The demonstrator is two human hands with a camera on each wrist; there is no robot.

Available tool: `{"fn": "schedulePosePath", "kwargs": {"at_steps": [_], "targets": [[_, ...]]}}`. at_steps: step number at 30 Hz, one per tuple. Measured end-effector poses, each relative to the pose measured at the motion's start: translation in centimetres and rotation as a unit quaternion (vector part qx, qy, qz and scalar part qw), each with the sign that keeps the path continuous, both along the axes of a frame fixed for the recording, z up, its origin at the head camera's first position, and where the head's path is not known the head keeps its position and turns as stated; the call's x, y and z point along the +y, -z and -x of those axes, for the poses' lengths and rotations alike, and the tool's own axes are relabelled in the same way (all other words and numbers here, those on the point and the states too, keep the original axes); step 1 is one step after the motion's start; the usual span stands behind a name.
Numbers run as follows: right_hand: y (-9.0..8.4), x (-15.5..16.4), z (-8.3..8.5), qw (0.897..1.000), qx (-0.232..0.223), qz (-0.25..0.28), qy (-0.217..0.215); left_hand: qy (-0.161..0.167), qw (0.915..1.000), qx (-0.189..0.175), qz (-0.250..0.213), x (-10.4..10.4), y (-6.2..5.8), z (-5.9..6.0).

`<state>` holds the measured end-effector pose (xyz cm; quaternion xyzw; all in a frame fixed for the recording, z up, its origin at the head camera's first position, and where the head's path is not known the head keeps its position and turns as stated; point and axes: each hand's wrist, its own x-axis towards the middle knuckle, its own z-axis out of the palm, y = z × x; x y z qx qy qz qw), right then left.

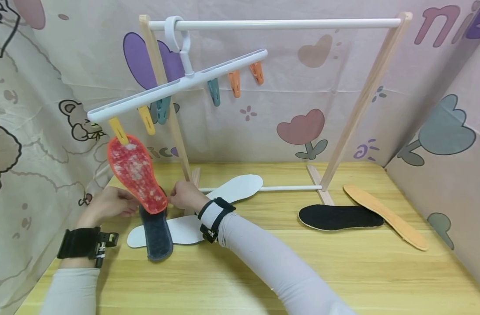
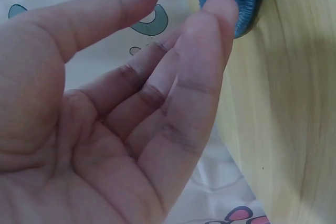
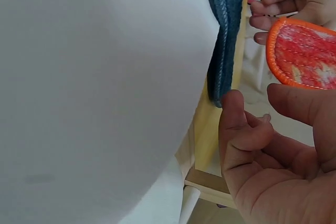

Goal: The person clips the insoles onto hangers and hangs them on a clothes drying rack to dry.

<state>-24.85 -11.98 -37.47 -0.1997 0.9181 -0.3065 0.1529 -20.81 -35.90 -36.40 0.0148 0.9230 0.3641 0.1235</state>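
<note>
Left hand point(image 1: 114, 202) and right hand point(image 1: 186, 195), loosely curved, empty, flank the red insole point(image 1: 136, 173).

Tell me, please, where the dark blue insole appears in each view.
Head: the dark blue insole is lower left, partly behind the red insole.
Left wrist: at the top edge, right of centre.
Right wrist: at the top edge, right of centre.
Shared landmark: the left hand.

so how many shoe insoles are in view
6: red, orange-edged insole hanging from a yellow plastic clip; dark blue fabric insole partly behind it; front white insole partly behind that; rear white insole farther back; black insole and tan insole at right. Others could be hidden.
</note>
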Motion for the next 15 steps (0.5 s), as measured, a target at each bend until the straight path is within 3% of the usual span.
{"fn": "schedulePosePath", "kwargs": {"at_steps": [7,15], "targets": [[0.48,-0.29,-0.02,1.0,0.002,-0.022,0.001,-0.009,0.9999,-0.009,0.006,-0.04,0.34,0.23],[1.06,-0.12,0.01,1.0,-0.013,-0.002,0.006,-0.015,0.9995,-0.009,0.025,0.22,0.69,0.31]]}}
